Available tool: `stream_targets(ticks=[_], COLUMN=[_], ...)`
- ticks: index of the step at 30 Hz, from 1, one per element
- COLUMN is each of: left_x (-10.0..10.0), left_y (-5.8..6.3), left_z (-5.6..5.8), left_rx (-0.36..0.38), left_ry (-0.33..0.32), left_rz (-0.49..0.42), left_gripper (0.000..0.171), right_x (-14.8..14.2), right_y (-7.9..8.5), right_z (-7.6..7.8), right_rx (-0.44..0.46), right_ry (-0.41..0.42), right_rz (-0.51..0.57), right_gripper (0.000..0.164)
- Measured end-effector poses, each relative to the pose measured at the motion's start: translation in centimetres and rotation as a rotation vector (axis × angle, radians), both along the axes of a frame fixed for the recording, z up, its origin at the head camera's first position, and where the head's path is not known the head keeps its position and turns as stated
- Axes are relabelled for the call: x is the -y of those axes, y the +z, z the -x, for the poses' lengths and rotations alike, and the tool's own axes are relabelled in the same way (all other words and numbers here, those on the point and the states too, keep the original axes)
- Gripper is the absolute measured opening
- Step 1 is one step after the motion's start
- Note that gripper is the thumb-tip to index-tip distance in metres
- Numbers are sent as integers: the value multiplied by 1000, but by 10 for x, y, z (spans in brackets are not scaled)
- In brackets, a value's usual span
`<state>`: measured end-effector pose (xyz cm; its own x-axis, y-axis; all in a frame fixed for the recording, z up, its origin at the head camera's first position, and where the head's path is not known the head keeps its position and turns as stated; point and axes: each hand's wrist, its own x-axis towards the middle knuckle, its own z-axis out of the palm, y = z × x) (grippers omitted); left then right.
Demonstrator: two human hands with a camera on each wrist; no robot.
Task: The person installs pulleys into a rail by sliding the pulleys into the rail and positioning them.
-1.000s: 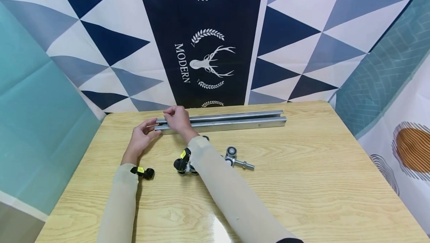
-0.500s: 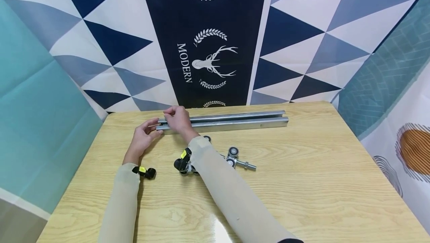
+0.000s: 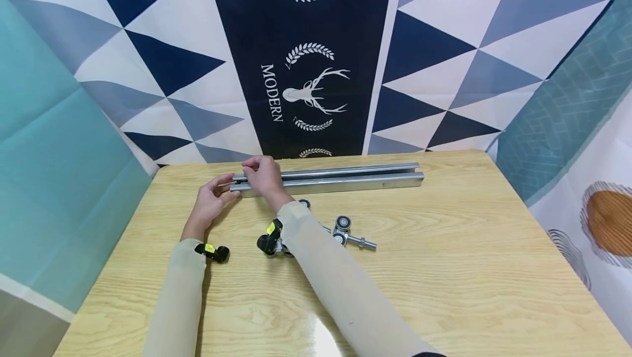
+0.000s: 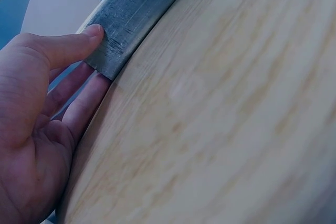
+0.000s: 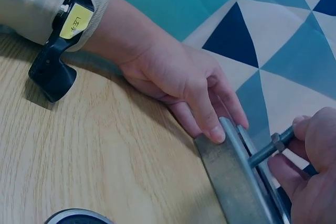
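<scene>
A long steel channel rail (image 3: 345, 184) with a slot along its top lies across the back of the table. My left hand (image 3: 204, 206) holds the rail's left end, thumb (image 4: 93, 31) on the near side wall and fingers at the end and far side. Just right of it, my right hand (image 3: 266, 179) pinches a threaded bolt (image 5: 260, 157) with a hex nut (image 5: 277, 142) on it. The bolt stands up out of the rail's slot, tilted in the right wrist view. Whatever sits at its lower end is hidden inside the channel.
In front of the rail lies a roller trolley (image 3: 340, 230) with wheels and a bolt pointing right. More trolley wheels (image 3: 304, 203) show beside my right sleeve, which covers part of them. A patterned cloth wall (image 3: 316, 72) rises right behind the wooden table (image 3: 444, 269).
The head view has shifted slightly. Both hands keep the same hold on the rail and the bolt, and the rail and trolleys stay in place.
</scene>
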<state>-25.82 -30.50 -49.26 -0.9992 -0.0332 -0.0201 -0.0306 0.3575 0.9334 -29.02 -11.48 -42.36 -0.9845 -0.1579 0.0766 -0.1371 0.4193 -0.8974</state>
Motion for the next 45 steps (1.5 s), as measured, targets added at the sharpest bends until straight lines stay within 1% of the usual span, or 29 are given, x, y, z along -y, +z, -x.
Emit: stream_targets(ticks=[1, 4, 5, 7, 11, 13, 15, 16, 20, 22, 24, 25, 28, 31, 32, 35, 40, 45], left_x=[0, -1, -2, -3, -3, -2, 1, 2, 6, 6, 4, 3, 0, -1, -1, -1, -2, -4], left_y=[0, -2, -2, -3, -2, -1, -1, -1, -2, -2, -1, 0, 1, 1, 1, 1, 1, 2], left_z=[0, 0, 0, 0, 0, -1, -2, -2, -7, -8, -8, -7, -5, -2, -2, -1, -2, -2], left_rx=[-2, -3, -2, -1, -7, -10, -13, -13, -11, -7, -3, -1, 2, 0, -2, 1, 10, 9], left_ry=[3, 8, 10, 14, 11, 6, 1, -3, 3, 5, 7, 7, 2, -3, -3, 2, 9, 15], left_rz=[-2, -6, -11, -18, -36, -43, -46, -43, -17, -8, -3, -5, -1, 3, 5, 9, 5, 11], left_gripper=[63, 63, 63, 63, 63, 63, 63, 63, 62, 63, 63, 63, 64, 64, 64, 63, 63, 63], right_x=[2, 2, 0, -1, -8, -10, -4, -4, -6, -16, -21, -21, -28, -34, -39, -45, -59, -76], right_y=[-4, -8, -4, -6, 10, 17, -2, -2, -2, 21, 20, 6, 5, 7, 20, 22, 25, 30], right_z=[5, 11, 9, 12, 3, 2, 20, 20, 13, -8, -6, 5, 7, 4, -7, -12, -15, -18], right_rx=[-10, -16, -4, 9, -2, -5, -38, -26, -30, -1, -6, -25, -29, -36, -19, -33, -47, -67], right_ry=[-3, -1, 6, 4, 29, 48, 60, 68, 81, 95, 102, 104, 116, 124, 127, 130, 147, 183], right_rz=[-13, -29, -29, -6, -12, -26, -53, -57, -56, -48, -47, -47, -67, -73, -78, -84, -89, -87], right_gripper=[16, 16, 16, 17, 20, 23, 23, 24, 25, 27, 27, 27, 28, 30, 30, 33, 35, 31])
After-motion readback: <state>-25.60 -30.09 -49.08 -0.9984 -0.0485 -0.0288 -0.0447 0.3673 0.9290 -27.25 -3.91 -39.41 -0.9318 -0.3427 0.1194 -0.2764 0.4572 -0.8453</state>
